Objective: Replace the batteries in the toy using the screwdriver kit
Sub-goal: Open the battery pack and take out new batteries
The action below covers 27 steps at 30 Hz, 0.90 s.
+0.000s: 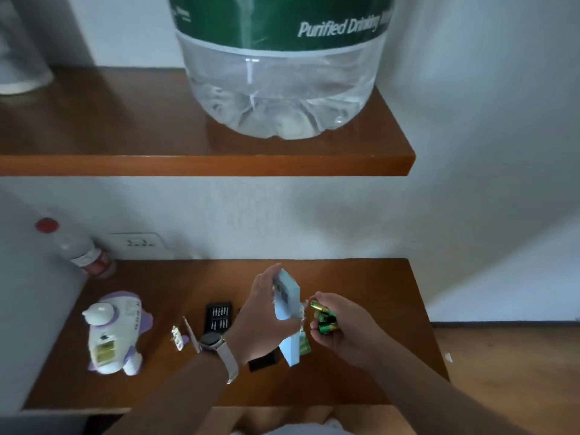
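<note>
A white and purple toy plane (114, 334) lies belly up on the left of the wooden desk (361, 381), its battery bay open and showing yellowish. The small battery cover (177, 338) and a thin screwdriver (190, 333) lie to its right. Behind them sits the open black bit case (218, 317). My left hand (265, 321) holds a pale blue battery pack (287, 304) tilted above the desk. My right hand (340, 326) grips several green and gold batteries (324, 320) right beside the pack. One more green battery (303, 345) shows just below the pack.
A black case lid (264, 362) lies under my left wrist. A bottle with a red cap (83, 251) stands at the back left by a wall socket (138, 243). A wooden shelf (207, 164) overhead carries a big water jug (282, 73).
</note>
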Each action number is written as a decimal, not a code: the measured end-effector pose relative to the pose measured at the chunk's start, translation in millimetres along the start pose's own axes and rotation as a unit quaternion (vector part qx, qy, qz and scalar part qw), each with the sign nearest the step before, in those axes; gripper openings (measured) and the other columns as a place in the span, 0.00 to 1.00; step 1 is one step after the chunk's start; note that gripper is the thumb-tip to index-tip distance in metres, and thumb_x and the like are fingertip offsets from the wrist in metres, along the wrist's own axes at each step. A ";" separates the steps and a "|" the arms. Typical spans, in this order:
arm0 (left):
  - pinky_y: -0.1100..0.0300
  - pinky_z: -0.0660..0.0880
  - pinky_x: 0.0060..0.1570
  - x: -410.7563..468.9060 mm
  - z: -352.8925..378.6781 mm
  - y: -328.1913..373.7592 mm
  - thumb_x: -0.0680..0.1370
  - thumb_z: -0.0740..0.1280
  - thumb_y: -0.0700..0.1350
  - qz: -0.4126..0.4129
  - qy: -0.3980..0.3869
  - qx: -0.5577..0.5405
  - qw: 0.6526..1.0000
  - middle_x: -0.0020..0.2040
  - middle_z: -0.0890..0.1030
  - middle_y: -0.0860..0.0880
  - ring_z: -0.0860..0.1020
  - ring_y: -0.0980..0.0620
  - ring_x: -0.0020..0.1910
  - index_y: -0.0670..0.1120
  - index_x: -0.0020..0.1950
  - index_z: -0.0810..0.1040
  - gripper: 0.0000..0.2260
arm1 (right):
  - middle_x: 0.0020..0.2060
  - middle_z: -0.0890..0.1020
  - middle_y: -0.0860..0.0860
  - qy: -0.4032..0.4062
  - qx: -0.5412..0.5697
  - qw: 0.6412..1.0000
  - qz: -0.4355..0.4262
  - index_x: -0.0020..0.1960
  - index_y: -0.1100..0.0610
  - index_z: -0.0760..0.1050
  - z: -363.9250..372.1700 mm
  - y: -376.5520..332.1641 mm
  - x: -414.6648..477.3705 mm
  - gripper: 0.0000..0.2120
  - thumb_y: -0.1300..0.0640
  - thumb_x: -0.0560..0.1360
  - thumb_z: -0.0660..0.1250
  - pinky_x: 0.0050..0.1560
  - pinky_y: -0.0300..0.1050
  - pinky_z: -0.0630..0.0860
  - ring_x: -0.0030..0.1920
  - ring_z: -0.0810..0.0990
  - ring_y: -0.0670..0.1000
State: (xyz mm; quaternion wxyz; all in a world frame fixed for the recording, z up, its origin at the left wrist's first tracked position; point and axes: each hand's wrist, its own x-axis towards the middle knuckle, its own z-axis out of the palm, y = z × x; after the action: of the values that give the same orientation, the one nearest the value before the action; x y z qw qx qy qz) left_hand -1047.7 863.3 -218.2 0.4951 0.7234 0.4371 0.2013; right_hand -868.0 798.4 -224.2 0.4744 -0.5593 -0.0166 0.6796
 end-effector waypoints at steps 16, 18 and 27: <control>0.56 0.80 0.55 -77.7 -123.8 -24.8 0.65 0.75 0.34 0.015 0.034 -0.209 0.977 0.63 0.77 0.59 0.75 0.56 0.66 0.49 0.62 0.65 0.31 | 0.43 0.86 0.62 0.017 0.005 0.999 0.045 0.61 0.63 0.75 84.0 59.2 5.7 0.14 0.59 0.78 0.69 0.32 0.46 0.81 0.34 0.80 0.54; 0.54 0.80 0.55 -87.0 -133.5 -27.5 0.63 0.77 0.38 0.009 0.031 -0.240 0.970 0.66 0.76 0.56 0.75 0.55 0.67 0.47 0.62 0.64 0.33 | 0.40 0.86 0.61 0.018 0.009 0.999 0.049 0.60 0.64 0.77 91.4 64.8 6.9 0.12 0.60 0.78 0.68 0.34 0.47 0.82 0.33 0.81 0.54; 0.47 0.80 0.57 -100.5 -156.1 -46.4 0.62 0.79 0.45 0.000 0.027 -0.220 0.975 0.64 0.78 0.51 0.76 0.49 0.67 0.52 0.62 0.64 0.34 | 0.44 0.85 0.59 -0.079 0.087 0.992 0.036 0.51 0.61 0.84 117.0 79.2 8.1 0.20 0.46 0.69 0.74 0.33 0.45 0.82 0.34 0.81 0.53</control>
State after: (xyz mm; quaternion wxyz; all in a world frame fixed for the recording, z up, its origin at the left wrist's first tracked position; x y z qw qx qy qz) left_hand -1234.8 869.9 -178.5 0.6301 0.5909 0.3956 0.3120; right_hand -1007.8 819.7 -230.3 0.4938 -0.4604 0.0256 0.7373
